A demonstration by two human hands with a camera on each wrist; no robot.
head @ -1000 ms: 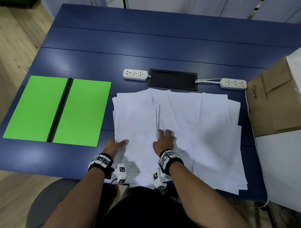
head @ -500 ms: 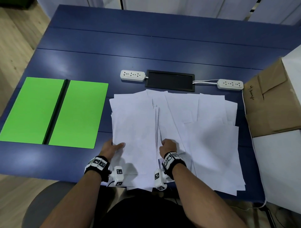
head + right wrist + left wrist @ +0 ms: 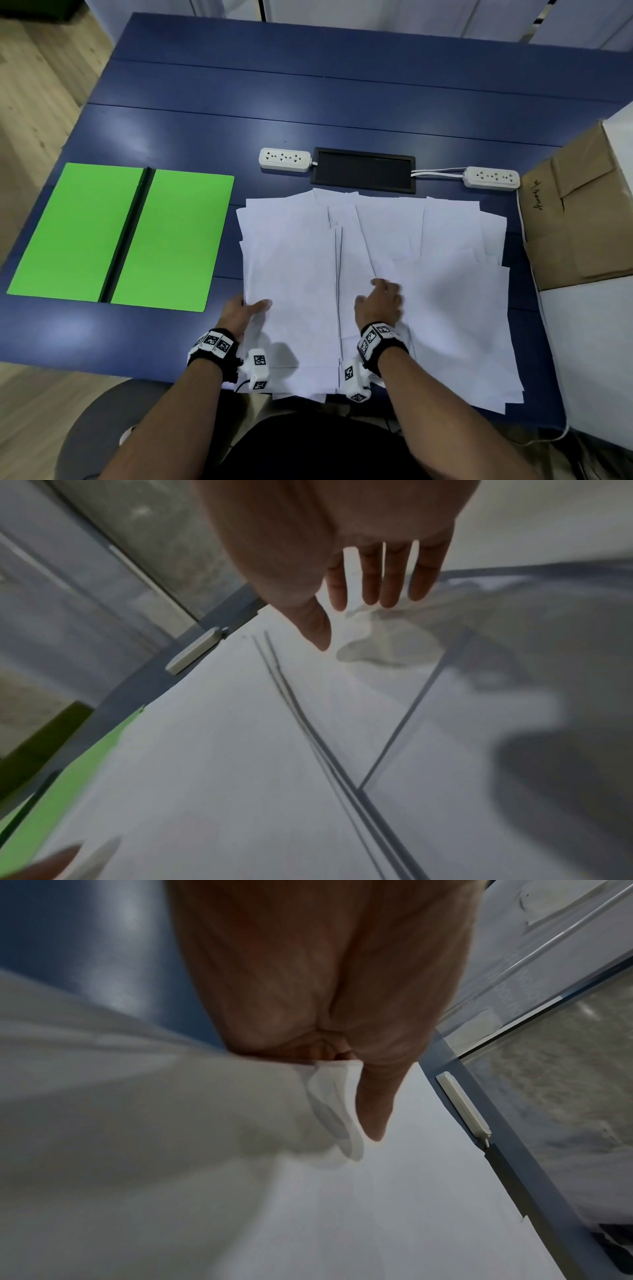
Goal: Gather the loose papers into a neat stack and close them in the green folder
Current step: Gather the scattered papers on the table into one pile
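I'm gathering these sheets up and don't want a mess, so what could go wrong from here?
1. The loose papers overhang the table's near edge, so a sweep toward you could push some off.
2. The left hand pinches the left edge of the pile, curling it in the left wrist view; pulling harder may crease it.
3. The right hand lies open, so sheets on the far right may be left behind.

Dark blue plank table (image 3: 342, 102) as landmark. Black rectangular tray (image 3: 363, 170) lies at table's middle. White plastic power strip (image 3: 284, 159) touches tray's left end; second white power strip (image 3: 492, 176) right of tray, joined by white cables (image 3: 436, 172). Brown cardboard box (image 3: 579, 212) at table's right edge. Wooden floor (image 3: 30, 85) left of table.
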